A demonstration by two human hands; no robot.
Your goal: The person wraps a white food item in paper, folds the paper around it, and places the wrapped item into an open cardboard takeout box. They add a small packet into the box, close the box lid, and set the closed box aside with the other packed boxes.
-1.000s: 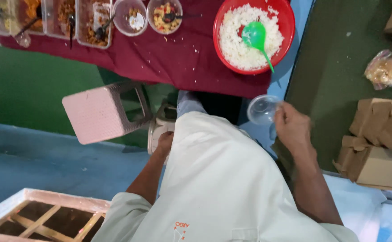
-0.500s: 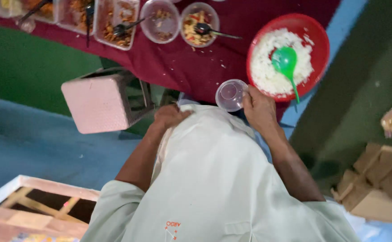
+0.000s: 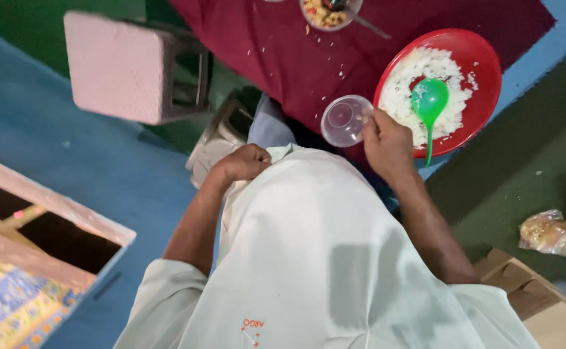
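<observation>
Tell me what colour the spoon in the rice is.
Green; the spoon lies in the rice, seen in the head view.

Right hand [image 3: 386, 143]: grips 1 clear plastic cup [image 3: 344, 121] by its rim, cup held empty just beside red bowl [image 3: 483, 58]. Red bowl: white rice, 1 green ladle [image 3: 428, 106] resting in it, on maroon tablecloth [image 3: 263, 45]. Left hand [image 3: 247, 161]: closed fist against pale shirt [image 3: 322, 258]. Pink stool [image 3: 118, 68] at left; cardboard box [image 3: 542, 304] at lower right.
</observation>
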